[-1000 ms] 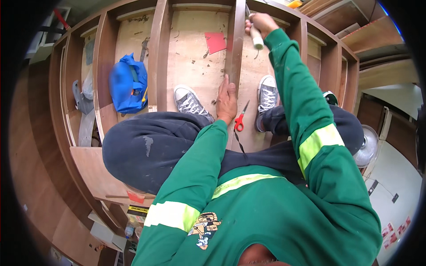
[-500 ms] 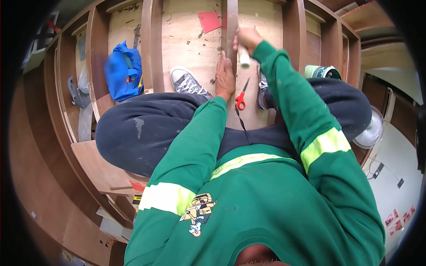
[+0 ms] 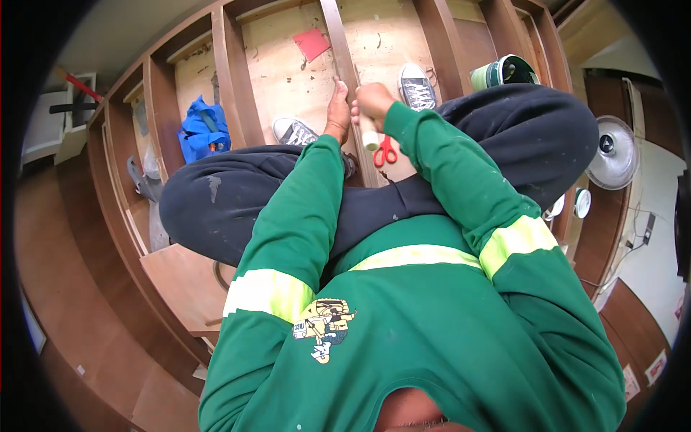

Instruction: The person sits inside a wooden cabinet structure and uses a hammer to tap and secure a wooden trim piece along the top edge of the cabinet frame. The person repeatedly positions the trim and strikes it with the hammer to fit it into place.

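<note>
A narrow brown wooden divider [image 3: 336, 32] runs away from me between my knees. My left hand [image 3: 338, 109] lies along its left side with the fingers stretched out, holding nothing. On the other side, my right hand [image 3: 374, 103] is closed round a pale cylindrical object [image 3: 369, 139], whose whitish round end points toward me. Whether it is a handle or a roll, I cannot tell. Just beyond that end lie red-handled scissors [image 3: 385, 152] on the light wood panel; their blades are hidden by the cylinder and my right hand.
A red square sheet [image 3: 312, 45] lies on the panel among scattered debris. A blue bag [image 3: 204, 129] sits in a left compartment. My grey sneakers [image 3: 417, 86] stand either side of the divider. Past my right knee are a green-and-white bucket [image 3: 505, 70] and a round fan [image 3: 612, 153].
My right hand has come nearer to me along the divider with the pale cylinder, now covering the scissors' blades. My right foot has shifted outward. The whole view has tilted slightly.
</note>
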A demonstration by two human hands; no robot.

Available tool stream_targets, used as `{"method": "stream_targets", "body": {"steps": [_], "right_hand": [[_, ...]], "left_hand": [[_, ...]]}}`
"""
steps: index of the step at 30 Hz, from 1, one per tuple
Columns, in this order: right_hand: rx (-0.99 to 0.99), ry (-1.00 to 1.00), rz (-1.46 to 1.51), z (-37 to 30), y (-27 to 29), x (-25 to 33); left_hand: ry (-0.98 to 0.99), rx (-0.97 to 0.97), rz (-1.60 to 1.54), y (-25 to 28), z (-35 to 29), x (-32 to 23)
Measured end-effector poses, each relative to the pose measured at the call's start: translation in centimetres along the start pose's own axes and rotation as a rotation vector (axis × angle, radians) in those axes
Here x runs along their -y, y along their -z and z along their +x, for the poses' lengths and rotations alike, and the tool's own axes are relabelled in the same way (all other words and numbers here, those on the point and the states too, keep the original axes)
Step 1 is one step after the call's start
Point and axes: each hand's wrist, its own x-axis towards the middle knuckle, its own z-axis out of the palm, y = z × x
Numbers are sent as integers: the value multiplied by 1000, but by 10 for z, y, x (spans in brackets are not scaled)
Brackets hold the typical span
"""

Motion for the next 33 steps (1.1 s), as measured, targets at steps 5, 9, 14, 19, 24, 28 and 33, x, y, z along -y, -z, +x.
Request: {"method": "stream_targets", "body": {"steps": [5, 9, 14, 19, 24, 28, 33], "right_hand": [[-84, -317, -13, -62, -5, -38], [88, -128, 82, -60, 2, -43], [10, 122, -144, -21, -15, -19], [49, -47, -111, -69, -4, -40], [7, 245, 443, -120, 49, 12], [228, 618, 411, -217, 67, 84], [310, 898, 399, -267, 129, 115]], "left_hand": [[-17, -53, 17, 4, -8, -5], [8, -57, -14, 13, -17, -14], [-22, -86, -5, -4, -27, -15], [197, -39, -14, 12, -26, -45], [59, -122, 227, -60, -54, -45], [-25, 101, 374, -8, -36, -72], [-75, -183, 405, -9, -38, -40]]}}
